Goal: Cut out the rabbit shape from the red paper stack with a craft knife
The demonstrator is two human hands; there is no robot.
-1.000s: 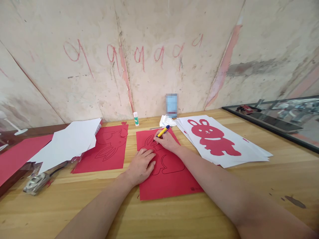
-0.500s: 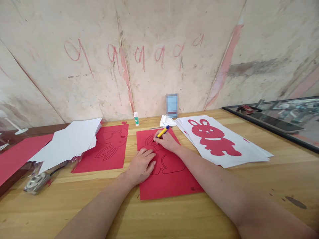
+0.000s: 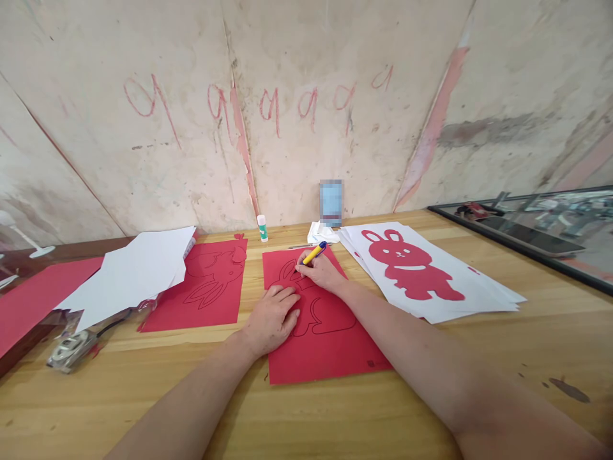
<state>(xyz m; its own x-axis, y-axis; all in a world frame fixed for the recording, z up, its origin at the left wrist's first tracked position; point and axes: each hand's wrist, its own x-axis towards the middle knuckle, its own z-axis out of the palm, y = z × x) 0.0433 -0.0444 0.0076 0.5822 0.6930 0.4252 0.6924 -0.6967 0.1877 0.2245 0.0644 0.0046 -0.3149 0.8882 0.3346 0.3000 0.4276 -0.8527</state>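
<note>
Head view. Work position: rectangular red paper sheet, flat on the pale wooden tabletop between both forearms. Marking on sheet: black rabbit outline, partly covered by the hands.

Bare left hand: palm down at the left edge of the sheet, fingers loosely together, thumb apart, nothing gripped. Bare right hand: slim yellow pen with dark blue end pinched between thumb and fingers, beside the outlined ears. Contact of nib with paper: too small to confirm.

Step in hand, as judged: line drawing near the ears. Next move, as judged: probable need for a steady pinch and firm left-hand pressure against slipping.

Surroundings: at left, second red paper sheet, partly under white paper sheets; at right, flat red rabbit shape on further white sheets.
</note>
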